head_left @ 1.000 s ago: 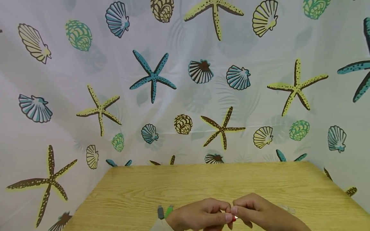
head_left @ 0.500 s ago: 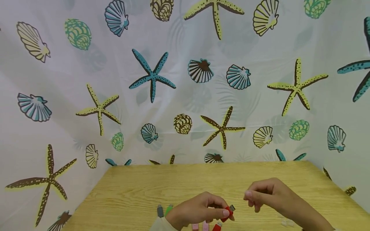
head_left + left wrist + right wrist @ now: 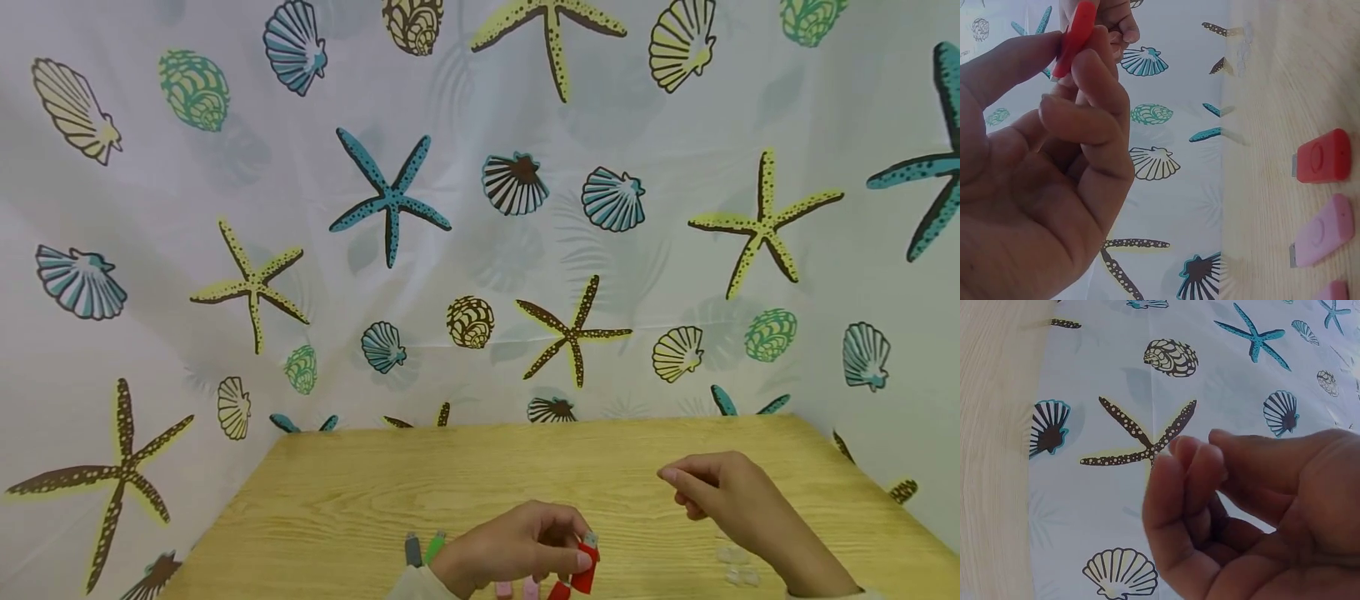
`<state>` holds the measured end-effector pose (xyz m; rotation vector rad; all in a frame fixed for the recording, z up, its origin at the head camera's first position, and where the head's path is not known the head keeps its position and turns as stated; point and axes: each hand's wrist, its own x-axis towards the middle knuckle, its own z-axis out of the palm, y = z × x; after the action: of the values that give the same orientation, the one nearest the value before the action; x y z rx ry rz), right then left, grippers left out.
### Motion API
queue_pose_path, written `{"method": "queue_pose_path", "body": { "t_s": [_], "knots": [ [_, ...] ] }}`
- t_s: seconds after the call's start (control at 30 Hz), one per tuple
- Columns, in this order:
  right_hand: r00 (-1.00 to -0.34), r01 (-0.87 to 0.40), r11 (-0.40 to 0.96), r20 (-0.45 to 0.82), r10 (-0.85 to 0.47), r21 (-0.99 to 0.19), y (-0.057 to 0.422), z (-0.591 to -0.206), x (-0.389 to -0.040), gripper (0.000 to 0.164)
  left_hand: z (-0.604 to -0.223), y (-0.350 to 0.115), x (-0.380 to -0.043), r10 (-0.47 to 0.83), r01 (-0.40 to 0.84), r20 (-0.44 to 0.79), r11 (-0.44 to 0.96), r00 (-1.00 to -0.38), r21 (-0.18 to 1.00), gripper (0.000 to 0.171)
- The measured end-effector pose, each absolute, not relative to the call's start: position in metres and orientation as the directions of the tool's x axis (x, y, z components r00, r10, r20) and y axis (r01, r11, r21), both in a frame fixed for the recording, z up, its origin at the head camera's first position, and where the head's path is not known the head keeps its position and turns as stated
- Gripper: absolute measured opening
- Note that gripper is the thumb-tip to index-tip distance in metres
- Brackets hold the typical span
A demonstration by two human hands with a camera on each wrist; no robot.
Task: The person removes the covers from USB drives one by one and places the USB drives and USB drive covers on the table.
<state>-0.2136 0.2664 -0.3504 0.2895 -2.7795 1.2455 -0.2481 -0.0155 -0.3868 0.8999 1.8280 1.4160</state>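
Note:
My left hand (image 3: 517, 542) pinches a red USB flash drive (image 3: 584, 568) between thumb and fingers, its bare metal plug pointing up. In the left wrist view the drive (image 3: 1076, 37) shows edge-on at the thumb tip. Farther right, my right hand (image 3: 723, 492) is raised over the table, thumb and curled fingertips drawn together. The right wrist view shows this hand (image 3: 1229, 506) too; I cannot tell whether something small sits between its fingertips. Small clear plastic pieces (image 3: 742, 576) lie on the table below the right hand.
By the left wrist lie a grey flash drive (image 3: 412, 550) and a green one (image 3: 435, 547). Another red flash drive (image 3: 1324, 156) and a pink one (image 3: 1325, 231) lie on the wooden table (image 3: 465, 467). A shell-print cloth (image 3: 450, 250) hangs behind and at the sides.
My hands, together at the red flash drive a second ago, have parted. The right has moved right and up. The drive's plug shows bare and has turned upright in the left hand.

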Motion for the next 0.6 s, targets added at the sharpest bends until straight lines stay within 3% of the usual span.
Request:
{"method": "queue_pose_path", "body": {
  "t_s": [0.17,0.4,0.6],
  "knots": [
    [-0.961,-0.273,0.676,0.162,-0.224,-0.684,0.287,-0.352,-0.217,0.03,-0.392,-0.014,-0.25,0.814,0.14,-0.1,0.217,-0.573,0.966,0.011],
    [-0.995,-0.09,0.79,0.079,-0.053,-0.607,0.314,-0.355,-0.223,0.016,-0.397,-0.015,-0.25,0.781,0.19,-0.126,0.3,-0.612,0.935,0.012],
    [-0.999,-0.015,0.834,-0.029,-0.038,-0.552,0.336,-0.369,-0.231,0.013,-0.405,-0.014,-0.253,0.781,0.245,-0.114,0.326,-0.615,0.913,0.011]
  ]
}}
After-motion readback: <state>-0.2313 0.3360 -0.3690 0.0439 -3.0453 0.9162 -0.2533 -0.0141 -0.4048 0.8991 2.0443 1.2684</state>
